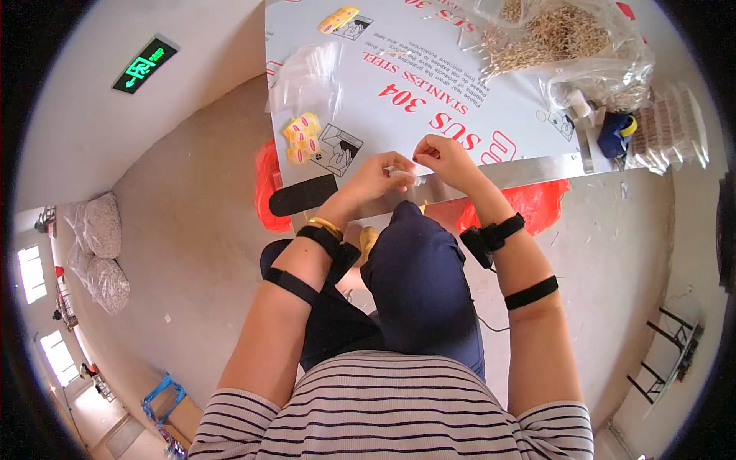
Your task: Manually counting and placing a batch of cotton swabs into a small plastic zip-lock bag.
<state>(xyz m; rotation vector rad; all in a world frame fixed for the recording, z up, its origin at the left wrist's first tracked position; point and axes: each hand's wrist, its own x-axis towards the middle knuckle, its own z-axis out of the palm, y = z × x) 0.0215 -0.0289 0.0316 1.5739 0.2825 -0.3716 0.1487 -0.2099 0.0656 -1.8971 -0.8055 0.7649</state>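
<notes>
At the near edge of the metal-topped table [360, 115], both my hands work close together. My left hand [381, 176] has its fingers closed on a small clear plastic bag [416, 181], partly hidden by the fingers. Just to the right, my right hand [447, 159] is pinched; whatever its fingertips hold is too small to make out. Left of my hands lies a cluster of yellow-and-white cards [302, 138], with a stack of clear bags [314, 77] beyond it. A heap of thin tan sticks [563, 38] spreads over clear plastic at the far right.
More yellow cards [338, 20] lie at the far left of the table. White rolls [580, 104], a dark blue object [616, 134] and filled clear packs [671, 130] sit at the right. Red plastic bags [529, 205] hang below the edge. A black flat piece [303, 196] juts out.
</notes>
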